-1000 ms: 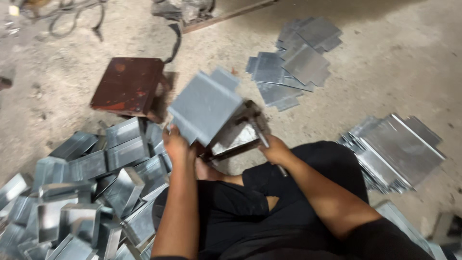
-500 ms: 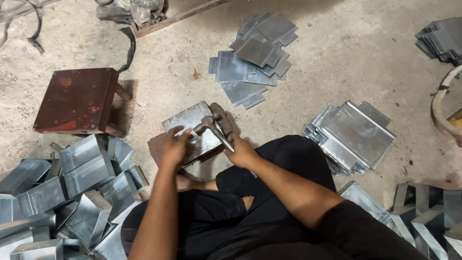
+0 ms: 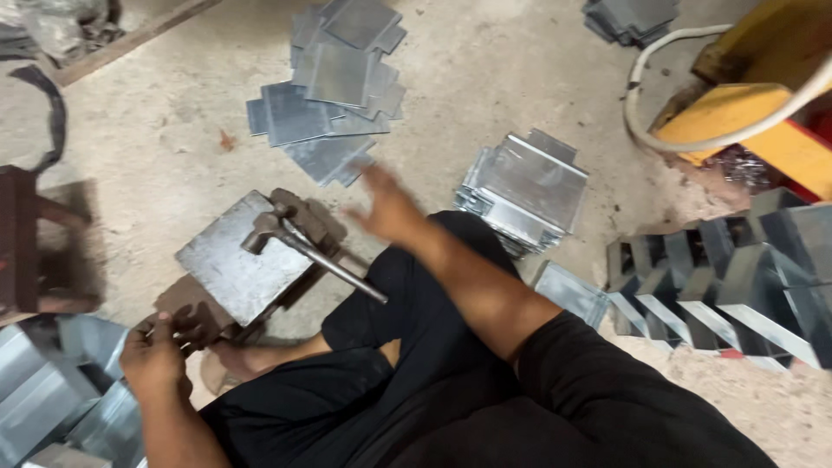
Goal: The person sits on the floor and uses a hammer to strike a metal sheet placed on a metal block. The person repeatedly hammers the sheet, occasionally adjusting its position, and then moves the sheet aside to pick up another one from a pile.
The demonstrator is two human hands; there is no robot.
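Observation:
My right hand (image 3: 387,208) is blurred, held above the floor with its fingers apart and nothing in it. It lies between the steel block and a stack of flat metal sheets (image 3: 529,186). A hammer (image 3: 299,247) rests on the square steel block (image 3: 230,269), its handle pointing toward my knee. My left hand (image 3: 156,354) is low at the left, fingers curled against the block's brown base, beside a heap of folded metal pieces (image 3: 52,399). I see nothing held in it.
Flat cut sheets (image 3: 334,82) are spread on the concrete floor at the back. Folded metal channels (image 3: 719,277) stand in a row on the right, under a yellow frame (image 3: 745,113) with a white cable. A dark red stool (image 3: 22,238) is at the left edge.
My right hand has let go of the hammer, which now lies on the block, and has swung right toward the sheet stack. The sheet piece is off the block. My left hand has dropped lower.

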